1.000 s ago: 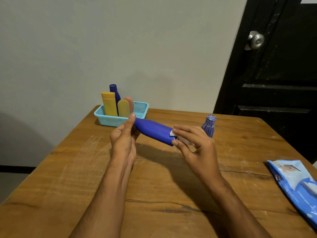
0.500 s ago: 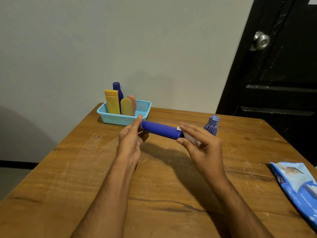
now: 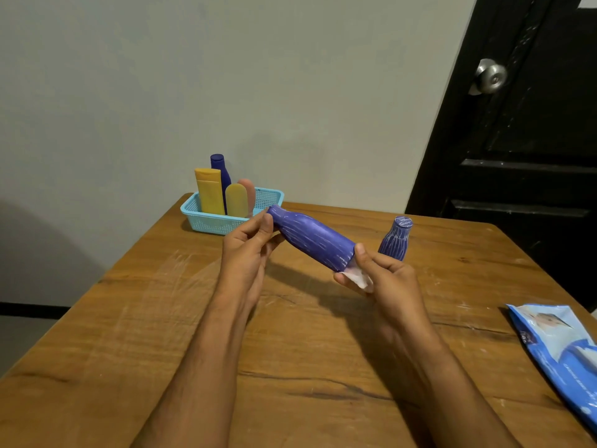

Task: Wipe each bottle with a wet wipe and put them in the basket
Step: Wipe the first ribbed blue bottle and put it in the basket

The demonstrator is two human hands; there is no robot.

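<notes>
Left hand [image 3: 248, 250] pinches the narrow cap end of the blue bottle [image 3: 311, 239] between thumb and fingers, holding it tilted in the air above the middle of the wooden table [image 3: 135, 344], cap end raised toward the far left corner; right hand [image 3: 384, 276] grips the white wet wipe [image 3: 358, 277] against the bottle's base, thumb lying on the bottle's side, and most of the wipe is hidden inside the curled fingers; pale streaks mark the bottle's body. Just behind the right hand a second blue bottle [image 3: 395, 238] stands upright on the table, its lower part hidden by the knuckles. At the far left corner sits the light blue basket [image 3: 206, 221], holding a yellow tube [image 3: 210, 194], a dark blue bottle [image 3: 221, 169] behind it, a smaller yellow container [image 3: 236, 203] and a pinkish one [image 3: 248, 192] partly hidden behind that. By the right edge lies a blue wipes pack [image 3: 562, 354], cut off by the frame; its print is too blurred to read. A black door [image 3: 529, 130] with a metal knob [image 3: 489, 76] stands beyond the far right corner.
</notes>
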